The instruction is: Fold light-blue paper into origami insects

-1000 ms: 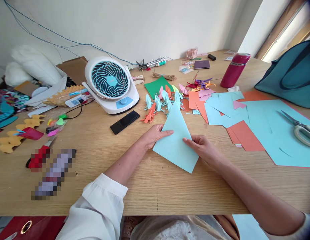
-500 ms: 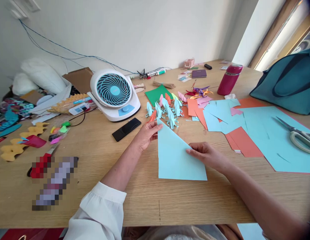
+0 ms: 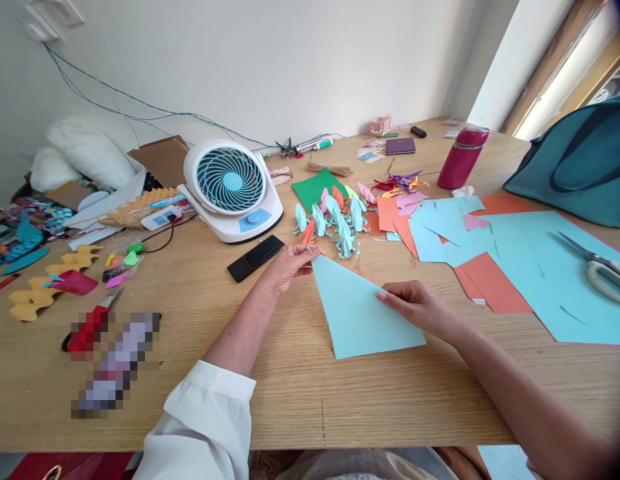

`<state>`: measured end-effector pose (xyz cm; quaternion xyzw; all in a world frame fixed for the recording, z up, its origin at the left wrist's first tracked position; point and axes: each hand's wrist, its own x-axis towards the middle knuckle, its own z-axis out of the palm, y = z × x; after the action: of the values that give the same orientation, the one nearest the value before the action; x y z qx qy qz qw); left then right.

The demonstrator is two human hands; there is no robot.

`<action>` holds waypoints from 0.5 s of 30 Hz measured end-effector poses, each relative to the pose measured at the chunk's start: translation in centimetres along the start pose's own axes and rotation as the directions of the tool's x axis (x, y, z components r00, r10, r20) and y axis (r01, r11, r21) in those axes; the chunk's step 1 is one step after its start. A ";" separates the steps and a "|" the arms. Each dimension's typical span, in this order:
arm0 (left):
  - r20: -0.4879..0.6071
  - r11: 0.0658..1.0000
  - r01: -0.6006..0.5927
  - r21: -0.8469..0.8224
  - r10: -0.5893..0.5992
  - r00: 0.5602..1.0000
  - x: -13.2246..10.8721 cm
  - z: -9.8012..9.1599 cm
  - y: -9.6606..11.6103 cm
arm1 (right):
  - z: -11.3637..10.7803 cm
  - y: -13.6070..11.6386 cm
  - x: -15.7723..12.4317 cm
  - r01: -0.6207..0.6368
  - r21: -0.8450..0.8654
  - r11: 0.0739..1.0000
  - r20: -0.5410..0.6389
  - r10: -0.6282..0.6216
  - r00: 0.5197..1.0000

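Because the blue paper [image 3: 363, 319] looks folded over, this seems like a folding step that calls for neat edges next, with the left hand [image 3: 291, 267] pinching its top corner and the right hand [image 3: 417, 309] pinching its slanted side, at the table [image 3: 285, 407], nearer than the little paper shapes [image 3: 344, 235].

The left hand [image 3: 290, 265], stretched farther forward, pinches; the right hand [image 3: 415, 307] grips, its thumb [image 3: 394, 304] pointing inward.
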<state>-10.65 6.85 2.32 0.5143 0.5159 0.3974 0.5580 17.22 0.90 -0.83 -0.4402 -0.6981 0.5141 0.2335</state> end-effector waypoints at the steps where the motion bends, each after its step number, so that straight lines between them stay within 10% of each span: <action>1: 0.011 1.000 0.001 0.024 -0.002 1.000 0.2 -0.4 -0.1 | -0.2 -0.1 0.0 -0.003 -0.003 1.000 -0.003 0.003 1.000; 7: 0.030 0.955 -0.142 0.259 0.139 0.990 -0.4 -0.6 1.2 | -0.8 -0.4 -0.1 -0.022 -0.031 0.999 0.050 0.023 0.998; 11: 0.341 0.440 -0.544 0.714 0.460 0.820 -2.6 2.5 2.6 | -0.3 -0.3 -0.2 0.032 -0.068 0.997 0.154 -0.021 0.988; 15: 0.568 0.362 -0.649 0.669 0.313 0.761 -3.9 4.9 2.7 | -0.2 -0.2 -0.3 0.068 -0.085 0.994 0.196 -0.051 0.979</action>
<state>-6.17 2.67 5.34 0.9058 0.3556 0.1496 0.1753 17.44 0.70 -0.57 -0.3772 -0.7532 0.5148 0.1593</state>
